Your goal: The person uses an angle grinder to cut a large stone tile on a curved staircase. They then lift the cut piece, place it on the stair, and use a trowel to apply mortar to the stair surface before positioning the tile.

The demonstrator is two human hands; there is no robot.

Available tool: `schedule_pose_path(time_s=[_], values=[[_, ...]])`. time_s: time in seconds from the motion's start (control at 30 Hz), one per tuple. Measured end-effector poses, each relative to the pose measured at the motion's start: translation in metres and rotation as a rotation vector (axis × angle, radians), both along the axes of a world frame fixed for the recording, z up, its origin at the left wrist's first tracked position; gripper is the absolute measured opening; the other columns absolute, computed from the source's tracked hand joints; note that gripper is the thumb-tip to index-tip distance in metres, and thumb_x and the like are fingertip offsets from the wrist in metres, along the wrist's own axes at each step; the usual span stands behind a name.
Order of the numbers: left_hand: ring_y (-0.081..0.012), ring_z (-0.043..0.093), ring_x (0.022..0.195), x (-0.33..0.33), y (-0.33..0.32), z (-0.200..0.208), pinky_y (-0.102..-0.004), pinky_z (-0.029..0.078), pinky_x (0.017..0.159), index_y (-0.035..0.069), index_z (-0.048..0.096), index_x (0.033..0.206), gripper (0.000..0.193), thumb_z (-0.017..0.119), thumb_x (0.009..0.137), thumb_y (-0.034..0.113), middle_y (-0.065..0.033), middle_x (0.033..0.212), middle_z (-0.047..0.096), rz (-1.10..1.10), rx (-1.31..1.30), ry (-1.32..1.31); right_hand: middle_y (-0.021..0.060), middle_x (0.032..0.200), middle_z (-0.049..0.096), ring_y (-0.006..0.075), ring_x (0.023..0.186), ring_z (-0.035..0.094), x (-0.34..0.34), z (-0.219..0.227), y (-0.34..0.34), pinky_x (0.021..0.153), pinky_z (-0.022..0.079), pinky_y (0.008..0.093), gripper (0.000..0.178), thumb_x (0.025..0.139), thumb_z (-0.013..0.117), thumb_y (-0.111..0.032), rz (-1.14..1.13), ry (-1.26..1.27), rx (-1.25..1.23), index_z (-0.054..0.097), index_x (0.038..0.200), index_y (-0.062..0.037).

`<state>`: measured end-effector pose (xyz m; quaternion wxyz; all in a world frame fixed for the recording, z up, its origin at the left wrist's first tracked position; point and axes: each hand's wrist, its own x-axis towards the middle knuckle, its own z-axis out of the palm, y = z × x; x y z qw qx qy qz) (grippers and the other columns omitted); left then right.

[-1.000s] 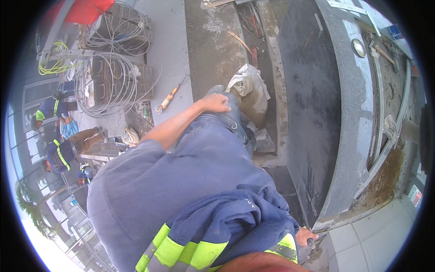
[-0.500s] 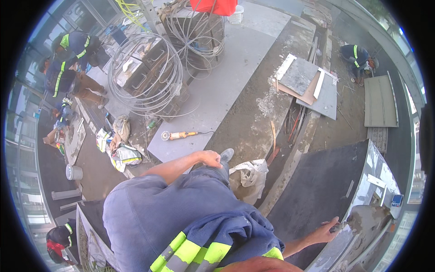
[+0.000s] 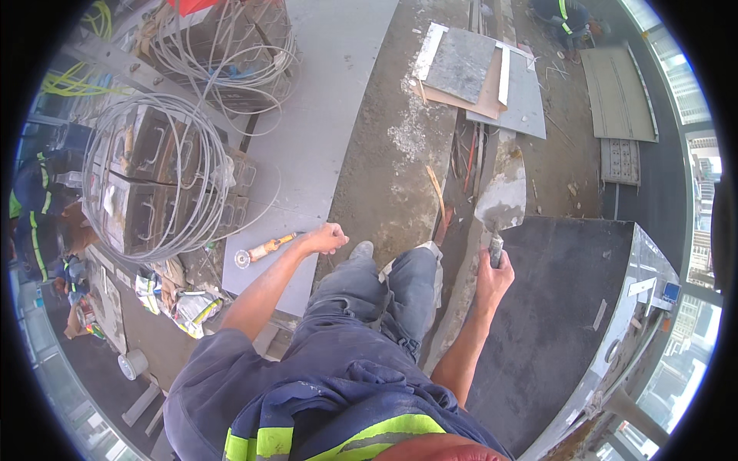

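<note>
Our trowel [image 3: 501, 207], right of centre: held by handle [image 3: 496, 243], presumably freeing blade [image 3: 509, 184].
Right hand [image 3: 493, 280] wraps it; left hand [image 3: 327, 239] loosely curled, contents unclear.

Passage is allowed along the rough strip [image 3: 384, 184]; it is flanked leftward by the grinder [image 3: 268, 247] and narrowed ahead by stacked boards [image 3: 463, 67].

Holds right arm [image 3: 465, 346] forward, grips with right hand [image 3: 494, 278]; has left forearm [image 3: 267, 288] angled inward, left hand [image 3: 326, 239] loosely fisted.
</note>
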<state>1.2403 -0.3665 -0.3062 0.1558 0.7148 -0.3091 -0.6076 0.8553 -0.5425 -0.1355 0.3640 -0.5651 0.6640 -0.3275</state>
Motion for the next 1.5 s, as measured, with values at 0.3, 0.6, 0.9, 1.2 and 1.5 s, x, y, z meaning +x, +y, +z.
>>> schedule_pose_path(time_s=[0.3,0.6,0.9,1.2,1.5], values=[[-0.0428,0.077,0.102,0.036,-0.134,-0.159,-0.0524,0.060,0.091,0.003,0.073,0.105,0.029,0.070,0.102,0.032,-0.0221,0.104,0.081,-0.002,0.024,-0.343,0.0013,0.064,0.060,0.0104,0.057,0.057,-0.021,-0.254,-0.115,0.056,0.048,0.0335,0.029,0.097,0.079,-0.024,0.006,0.279,0.468,0.069,0.087,0.0021],[-0.0367,0.079,0.107,0.055,-0.203,-0.192,-0.0471,0.061,0.094,0.007,0.078,0.121,0.035,0.070,0.101,0.035,-0.0225,0.110,0.081,-0.041,0.648,-0.055,0.0177,0.067,0.063,0.0230,0.064,0.065,0.065,-0.340,-0.414,0.066,0.054,0.0448,0.037,0.093,0.079,-0.029,0.250,0.425,0.556,0.072,0.094,0.0076],[-0.0199,0.078,0.088,0.127,-0.350,-0.169,-0.0401,0.067,0.079,0.004,0.076,0.123,0.033,0.073,0.101,0.028,-0.0190,0.109,0.081,0.438,0.726,0.061,0.0168,0.073,0.070,0.0271,0.065,0.070,0.180,-0.367,-0.668,0.064,0.055,0.0429,0.038,0.101,0.073,-0.030,0.276,0.338,0.464,0.069,0.103,0.0076],[-0.0193,0.077,0.079,0.378,-0.715,-0.188,-0.0356,0.067,0.075,0.002,0.074,0.117,0.027,0.068,0.103,0.024,-0.0115,0.099,0.079,0.626,0.390,-0.039,0.0124,0.074,0.069,0.0225,0.059,0.068,0.286,-0.345,-0.867,0.057,0.055,0.0410,0.042,0.100,0.073,-0.034,0.219,0.307,0.952,0.069,0.098,0.0072],[-0.0199,0.078,0.084,0.627,-1.053,-0.115,-0.0351,0.065,0.073,0.003,0.067,0.129,0.031,0.071,0.106,0.022,-0.0110,0.103,0.079,0.774,0.013,-0.038,0.0115,0.076,0.068,0.0247,0.066,0.067,0.411,-0.292,-1.059,0.057,0.055,0.0460,0.034,0.101,0.074,-0.032,0.154,0.250,1.272,0.077,0.093,0.0006]])
